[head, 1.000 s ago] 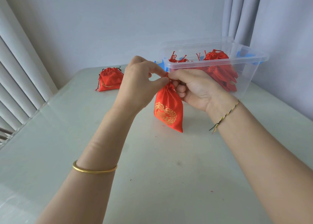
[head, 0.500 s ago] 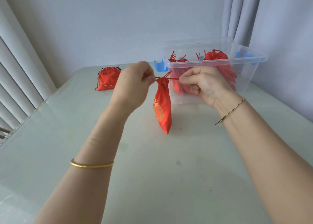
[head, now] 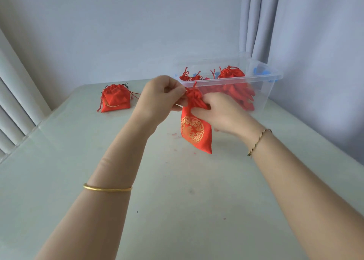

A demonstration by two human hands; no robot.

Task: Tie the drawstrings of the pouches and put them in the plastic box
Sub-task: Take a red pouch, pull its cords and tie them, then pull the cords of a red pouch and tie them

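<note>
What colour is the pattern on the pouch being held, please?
Gold, on the red pouch; head view.

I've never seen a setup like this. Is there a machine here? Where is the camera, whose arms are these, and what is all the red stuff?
There is no machine here. These are a person's two bare arms, filmed by one wide-angle camera worn on the head, looking forward and down. That is why the arms come in from the bottom edge.

The left hand pinches the top of a red pouch with a gold pattern. The right hand holds its gathered neck from behind. The pouch hangs from their grip over the pale table.

Behind the hands stands a clear plastic box that already holds other pouches. On the far left of the table lies a small pile of pouches, apart from the box. I cannot tell whether the knot is finished.
</note>
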